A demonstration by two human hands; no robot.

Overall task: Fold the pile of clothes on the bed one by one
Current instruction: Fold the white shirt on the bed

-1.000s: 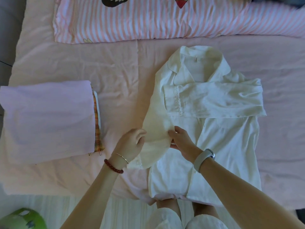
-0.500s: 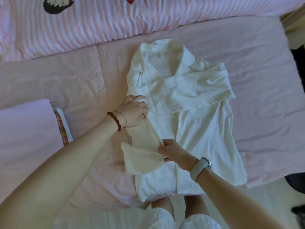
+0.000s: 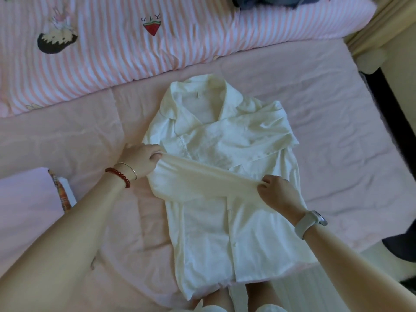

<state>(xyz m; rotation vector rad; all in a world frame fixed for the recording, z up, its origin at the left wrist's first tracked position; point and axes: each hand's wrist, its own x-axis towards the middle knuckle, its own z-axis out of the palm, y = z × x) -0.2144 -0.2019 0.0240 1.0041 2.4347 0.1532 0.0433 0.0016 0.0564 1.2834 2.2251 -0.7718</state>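
A white collared shirt [image 3: 225,233] lies face up on the pink bed sheet [image 3: 337,131], collar toward the far side. One sleeve lies folded across its chest. The other sleeve [image 3: 202,179] is stretched across the shirt's middle between my hands. My left hand [image 3: 140,157] pinches that sleeve at the shirt's left shoulder edge. My right hand [image 3: 278,192] pinches the sleeve's cuff end over the shirt's right half. Both hands have curled fingers on the fabric.
A stack of folded clothes [image 3: 29,203], pale lilac on top with a plaid edge, sits at the left. A pink-striped quilt [image 3: 135,41] runs along the far side, with dark clothes [image 3: 265,2] on it. The bed's right edge meets a dark frame [image 3: 387,113].
The hanging left sleeve has been drawn across the shirt: my right hand carried its cuff rightward, and my left hand stays at the shoulder. The camera view shifted too.
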